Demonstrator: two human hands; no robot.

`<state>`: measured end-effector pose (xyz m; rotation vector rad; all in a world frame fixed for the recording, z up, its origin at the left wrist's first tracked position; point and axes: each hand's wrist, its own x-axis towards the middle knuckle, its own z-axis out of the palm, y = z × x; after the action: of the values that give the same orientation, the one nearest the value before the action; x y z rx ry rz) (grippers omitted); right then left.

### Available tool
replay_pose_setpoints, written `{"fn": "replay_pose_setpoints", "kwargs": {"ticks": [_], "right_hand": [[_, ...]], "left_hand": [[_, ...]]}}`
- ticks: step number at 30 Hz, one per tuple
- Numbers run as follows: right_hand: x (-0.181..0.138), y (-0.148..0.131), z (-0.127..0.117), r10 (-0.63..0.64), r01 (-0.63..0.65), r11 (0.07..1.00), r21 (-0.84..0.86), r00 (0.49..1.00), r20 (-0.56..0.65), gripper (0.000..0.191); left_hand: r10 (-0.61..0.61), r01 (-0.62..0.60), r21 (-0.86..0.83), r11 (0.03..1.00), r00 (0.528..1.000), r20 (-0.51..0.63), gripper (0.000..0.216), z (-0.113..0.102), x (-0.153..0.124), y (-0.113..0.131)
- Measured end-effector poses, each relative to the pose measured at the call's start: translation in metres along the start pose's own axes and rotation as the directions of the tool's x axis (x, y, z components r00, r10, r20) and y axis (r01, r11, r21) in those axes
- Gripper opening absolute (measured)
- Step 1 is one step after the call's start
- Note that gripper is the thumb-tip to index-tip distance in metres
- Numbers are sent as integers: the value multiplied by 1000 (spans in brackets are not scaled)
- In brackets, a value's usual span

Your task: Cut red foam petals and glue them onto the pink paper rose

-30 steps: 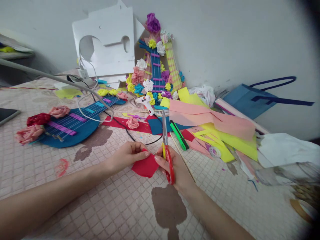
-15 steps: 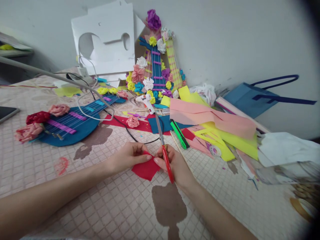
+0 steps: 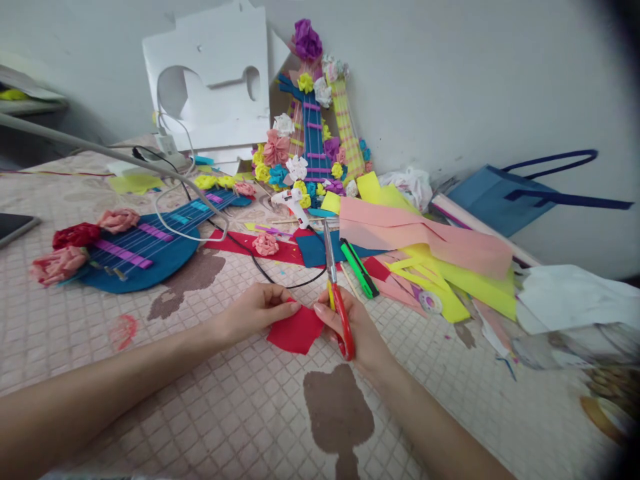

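My left hand [image 3: 255, 312] pinches the top edge of a small red felt piece [image 3: 296, 331] just above the tiled tabletop. My right hand [image 3: 353, 327] grips red-handled scissors [image 3: 334, 288] beside the felt's right edge, with the blades together and pointing away from me. The right thumb touches the felt's upper right corner. Both hands sit at the middle of the view, close together.
A blue felt guitar [image 3: 145, 243] with paper roses lies at left. A decorated upright guitar [image 3: 313, 133] leans on the wall by white cut board [image 3: 210, 80]. A glue gun [image 3: 294, 203], green cutter [image 3: 358, 267], pink and yellow sheets [image 3: 425, 243] and a blue bag [image 3: 500, 193] crowd the right.
The scissors swung from leaning left to nearly straight up, and my right hand shifted slightly right. The red felt piece turned a little between my fingers.
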<state>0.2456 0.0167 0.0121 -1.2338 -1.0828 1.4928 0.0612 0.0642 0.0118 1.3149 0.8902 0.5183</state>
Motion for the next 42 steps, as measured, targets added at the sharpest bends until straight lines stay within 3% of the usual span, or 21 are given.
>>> {"fn": "replay_pose_setpoints", "kwargs": {"ticks": [7, 19, 29, 34, 38, 42], "right_hand": [[1, 1, 0, -14, 15, 999, -37, 1000, 25, 31], [-5, -8, 11, -10, 4, 989, -146, 999, -39, 33], [-2, -2, -1, -28, 32, 991, -130, 999, 30, 28], [-3, -4, 4, -10, 9, 986, -169, 1000, -4, 33], [-1, -4, 3, -22, 19, 992, -126, 999, -24, 32], [0, -3, -1, -12, 7, 990, -141, 999, -35, 32]], "left_hand": [[20, -20, 4, 1000, 999, 26, 31, 0, -1, -2], [118, -120, 87, 989, 993, 29, 30, 2, 0, -3], [59, -63, 78, 995, 997, 57, 32, -3, -1, 0], [32, -35, 82, 996, 999, 39, 35, -1, 0, -1], [24, -21, 68, 997, 999, -42, 42, -1, 0, 0], [26, -25, 69, 997, 1000, -3, 37, -3, 1, 0]]}}
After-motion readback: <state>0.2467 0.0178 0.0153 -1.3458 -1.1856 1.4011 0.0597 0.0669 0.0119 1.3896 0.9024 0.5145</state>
